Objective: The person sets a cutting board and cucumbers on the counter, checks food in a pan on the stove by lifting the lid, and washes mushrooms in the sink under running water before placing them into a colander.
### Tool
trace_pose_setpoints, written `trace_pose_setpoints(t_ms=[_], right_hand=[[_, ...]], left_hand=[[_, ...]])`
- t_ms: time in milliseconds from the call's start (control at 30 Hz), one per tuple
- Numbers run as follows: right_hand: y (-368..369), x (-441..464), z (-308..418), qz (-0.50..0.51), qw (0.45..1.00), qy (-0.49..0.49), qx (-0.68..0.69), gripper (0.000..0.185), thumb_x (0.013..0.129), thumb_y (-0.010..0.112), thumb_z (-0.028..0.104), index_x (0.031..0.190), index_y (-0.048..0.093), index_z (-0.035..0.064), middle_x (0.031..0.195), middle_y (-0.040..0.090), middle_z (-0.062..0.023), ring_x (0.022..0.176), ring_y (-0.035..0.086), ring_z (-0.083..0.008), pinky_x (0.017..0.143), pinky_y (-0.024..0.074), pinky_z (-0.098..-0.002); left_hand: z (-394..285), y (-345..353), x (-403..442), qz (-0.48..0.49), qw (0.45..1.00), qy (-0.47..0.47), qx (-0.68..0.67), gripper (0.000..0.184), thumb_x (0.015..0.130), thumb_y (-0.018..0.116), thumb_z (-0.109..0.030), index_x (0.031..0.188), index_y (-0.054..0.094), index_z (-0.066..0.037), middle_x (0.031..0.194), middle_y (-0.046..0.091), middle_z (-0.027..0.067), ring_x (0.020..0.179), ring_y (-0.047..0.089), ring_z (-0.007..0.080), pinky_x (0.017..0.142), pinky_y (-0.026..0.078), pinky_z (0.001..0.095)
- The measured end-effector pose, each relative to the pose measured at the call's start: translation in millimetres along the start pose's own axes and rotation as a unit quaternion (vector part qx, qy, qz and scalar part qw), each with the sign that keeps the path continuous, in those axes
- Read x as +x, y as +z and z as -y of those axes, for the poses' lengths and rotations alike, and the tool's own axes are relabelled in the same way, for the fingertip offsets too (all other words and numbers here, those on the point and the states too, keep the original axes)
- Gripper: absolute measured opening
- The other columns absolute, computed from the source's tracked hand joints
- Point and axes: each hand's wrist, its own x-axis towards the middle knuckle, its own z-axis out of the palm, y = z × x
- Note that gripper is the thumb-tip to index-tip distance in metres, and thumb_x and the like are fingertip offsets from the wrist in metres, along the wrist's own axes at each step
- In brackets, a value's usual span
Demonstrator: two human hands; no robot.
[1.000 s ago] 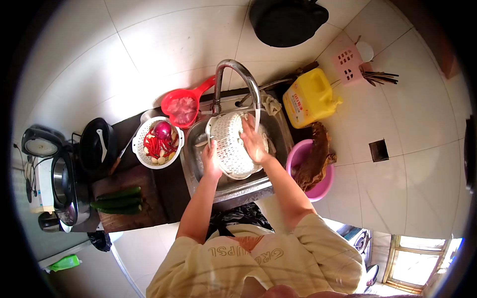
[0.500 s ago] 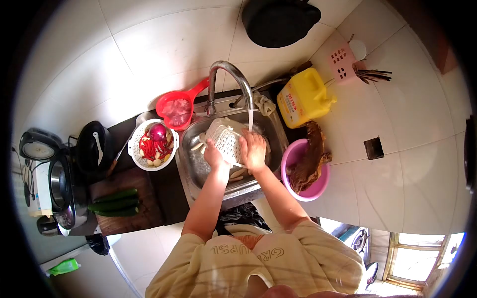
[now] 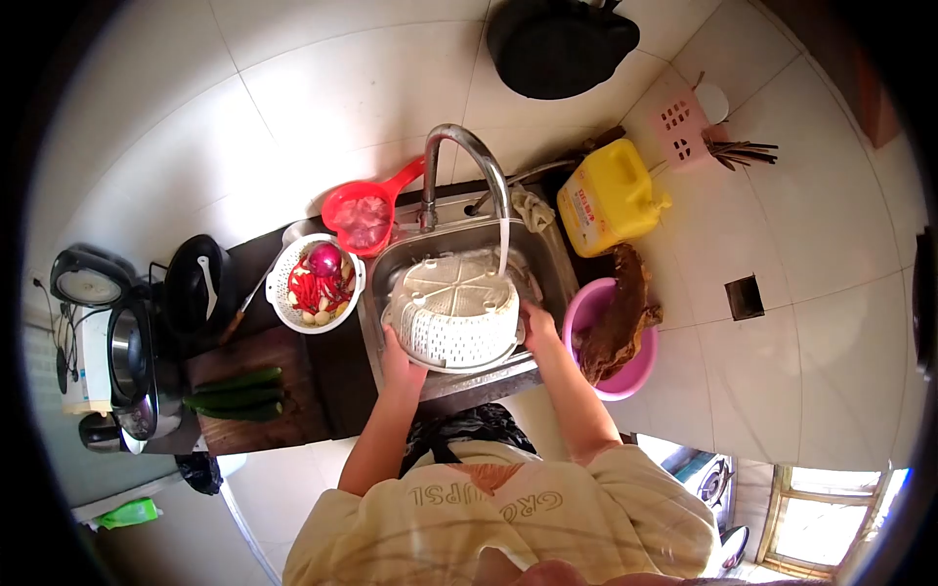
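A white plastic colander [image 3: 457, 327] is upside down over the sink [image 3: 383, 272], its ribbed base facing up. My left hand [image 3: 401, 363] grips its rim on the left. On the right side, my right hand [image 3: 535, 327] holds the same rim, the fingers partly hidden behind it. Water runs from the curved faucet [image 3: 479, 146] onto or just beside the colander's far right edge. Whatever lies in the sink beneath the colander is mostly hidden.
Left of the sink stand a white basket [image 3: 281, 283] with chilies, garlic and an onion, and a red strainer [image 3: 386, 190] of meat. Cucumbers [image 3: 234, 396] lie on a cutting board [image 3: 303, 376]. At right are a yellow jug [image 3: 611, 200] and a pink basin [image 3: 640, 376] holding something brown.
The colander, tilted on its side before, has been turned bottom-up and brought nearer to me. Both hands have shifted from its wall to opposite sides of its rim.
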Motion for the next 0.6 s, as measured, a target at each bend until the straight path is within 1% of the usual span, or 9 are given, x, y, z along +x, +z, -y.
trace_pose_setpoints(t_ms=[33, 133, 167, 200, 233, 367, 467, 533, 600], right_hand=[[3.3, -9.1, -8.2, 0.023, 0.999, 0.041, 0.022, 0.029, 0.085, 0.036, 0.015, 0.106, 0.048, -0.0021, 0.102, 0.054, -0.0155, 0.09, 0.055, -0.0267, 0.08, 0.0447, -0.0376], [1.4, -20.8, -31.4, 0.055, 0.988, 0.13, 0.061, 0.027, 0.084, 0.039, 0.013, 0.103, 0.05, -0.0036, 0.102, 0.055, -0.0157, 0.088, 0.056, -0.0261, 0.078, 0.0459, -0.0389], [-3.0, -20.5, -31.9, 0.045, 0.99, 0.124, 0.047, 0.027, 0.084, 0.04, 0.013, 0.102, 0.051, -0.0038, 0.1, 0.056, -0.0152, 0.086, 0.057, -0.0258, 0.077, 0.0465, -0.0391], [-2.1, -26.1, -28.8, 0.036, 0.992, 0.117, 0.032, 0.026, 0.083, 0.041, 0.012, 0.1, 0.051, -0.004, 0.098, 0.057, -0.0147, 0.084, 0.057, -0.0255, 0.076, 0.0471, -0.0393], [15.2, -49.8, -16.3, -0.036, 0.996, 0.082, -0.007, 0.026, 0.083, 0.042, 0.013, 0.099, 0.052, -0.0043, 0.095, 0.058, -0.0136, 0.082, 0.058, -0.0246, 0.074, 0.0477, -0.039], [-3.6, -37.3, -7.3, -0.028, 0.998, 0.047, 0.003, 0.028, 0.083, 0.045, 0.019, 0.1, 0.053, -0.0014, 0.094, 0.058, -0.0108, 0.081, 0.058, -0.0235, 0.07, 0.0485, -0.0374], [4.2, -56.7, -2.6, -0.046, 0.997, 0.038, -0.055, 0.028, 0.083, 0.046, 0.018, 0.104, 0.051, 0.0, 0.095, 0.058, -0.0092, 0.083, 0.057, -0.0224, 0.071, 0.0472, -0.0361], [2.1, -52.2, -14.9, -0.044, 0.997, -0.018, -0.061, 0.034, 0.084, 0.047, 0.02, 0.11, 0.045, -0.0012, 0.1, 0.054, -0.011, 0.085, 0.056, -0.0229, 0.067, 0.048, -0.0373], [-2.6, -42.4, -14.5, -0.05, 0.998, 0.005, -0.026, 0.028, 0.085, 0.044, 0.017, 0.105, 0.049, -0.0006, 0.098, 0.056, -0.0111, 0.087, 0.055, -0.0216, 0.076, 0.0447, -0.0329]], left_hand=[[-2.2, -12.7, -1.4, 0.035, 0.999, 0.0, 0.006, 0.043, 0.09, 0.027, -0.036, 0.119, 0.037, -0.006, 0.119, 0.044, 0.0086, 0.108, 0.044, 0.0224, 0.091, 0.036, 0.0386], [-9.9, -31.8, -8.9, 0.008, 1.0, -0.014, 0.021, 0.043, 0.089, 0.027, -0.036, 0.118, 0.038, -0.005, 0.116, 0.046, 0.0091, 0.106, 0.046, 0.022, 0.09, 0.037, 0.038], [-9.7, -42.4, -4.8, -0.01, 0.999, -0.027, 0.03, 0.041, 0.09, 0.028, -0.034, 0.117, 0.039, -0.005, 0.113, 0.049, 0.0085, 0.104, 0.047, 0.022, 0.089, 0.038, 0.0378], [-10.2, -45.0, -9.2, 0.004, 0.998, -0.043, 0.046, 0.039, 0.089, 0.03, -0.034, 0.114, 0.041, -0.005, 0.107, 0.052, 0.0074, 0.097, 0.052, 0.0206, 0.081, 0.043, 0.0354], [-10.9, -51.5, -12.4, 0.019, 0.992, -0.082, 0.091, 0.039, 0.088, 0.035, -0.035, 0.112, 0.042, -0.005, 0.105, 0.053, 0.0083, 0.093, 0.053, 0.0214, 0.078, 0.045, 0.0357], [-28.9, -78.9, -20.8, 0.025, 0.957, -0.161, 0.242, 0.037, 0.083, 0.047, -0.035, 0.105, 0.044, -0.005, 0.095, 0.055, 0.0099, 0.082, 0.056, 0.0242, 0.068, 0.047, 0.0353], [-55.5, -84.6, -29.7, -0.007, 0.972, -0.082, 0.218, 0.036, 0.081, 0.05, -0.032, 0.105, 0.044, -0.005, 0.091, 0.054, 0.0114, 0.078, 0.057, 0.0258, 0.064, 0.047, 0.033], [-71.6, -82.8, -37.4, -0.027, 0.974, -0.058, 0.215, 0.032, 0.081, 0.049, -0.028, 0.103, 0.043, -0.005, 0.092, 0.054, 0.0117, 0.075, 0.057, 0.026, 0.061, 0.047, 0.0316], [-84.2, -89.4, -39.8, -0.048, 0.976, -0.023, 0.209, 0.032, 0.081, 0.049, -0.027, 0.104, 0.043, -0.005, 0.092, 0.053, 0.0119, 0.075, 0.058, 0.0261, 0.06, 0.048, 0.0314]])
